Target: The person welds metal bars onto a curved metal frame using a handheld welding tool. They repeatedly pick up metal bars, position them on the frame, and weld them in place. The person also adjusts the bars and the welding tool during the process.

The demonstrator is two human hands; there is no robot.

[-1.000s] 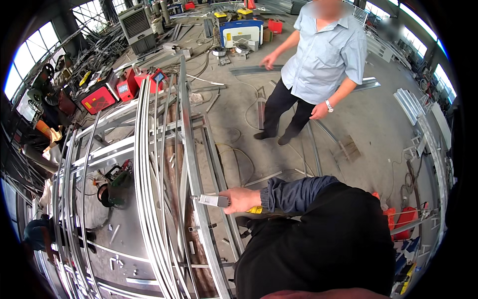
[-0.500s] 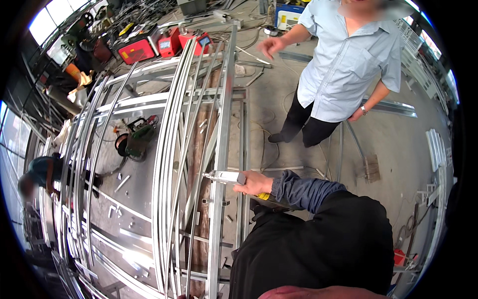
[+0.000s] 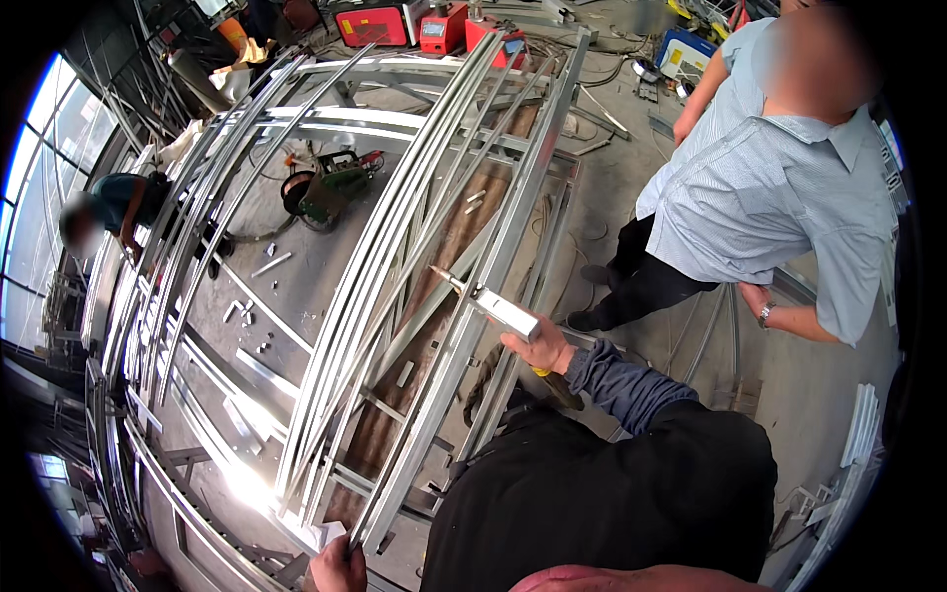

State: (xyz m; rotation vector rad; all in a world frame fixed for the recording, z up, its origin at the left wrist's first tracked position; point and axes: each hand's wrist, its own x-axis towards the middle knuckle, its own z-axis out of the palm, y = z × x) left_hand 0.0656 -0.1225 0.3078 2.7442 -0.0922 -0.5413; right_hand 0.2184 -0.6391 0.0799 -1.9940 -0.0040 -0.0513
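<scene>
Right hand (image 3: 538, 347): fingers wrapped round the rear of a silver handheld tool (image 3: 506, 314), box-shaped body, slim tip pointing up-left, away from the hand. Tool crosses over a wide metal tube (image 3: 533, 168) just left of that hand; cannot tell if the two touch. Left hand (image 3: 338, 569): well down-left of the right one, at the lower edge of view, fingers curled at the near end of the wide tube; cannot tell if it grips it. Small white piece (image 3: 324, 534) just beyond its fingers. Left of the right hand, past the tube: rust-brown beam (image 3: 464, 237), then bundle of slim silver rods (image 3: 390, 247). Farther up-left of the hand, green machine (image 3: 340, 197). Up-right of the right hand, person in light blue shirt (image 3: 764, 207), standing. Well up-left, second person (image 3: 128, 202), bent over near metal lengths
</scene>
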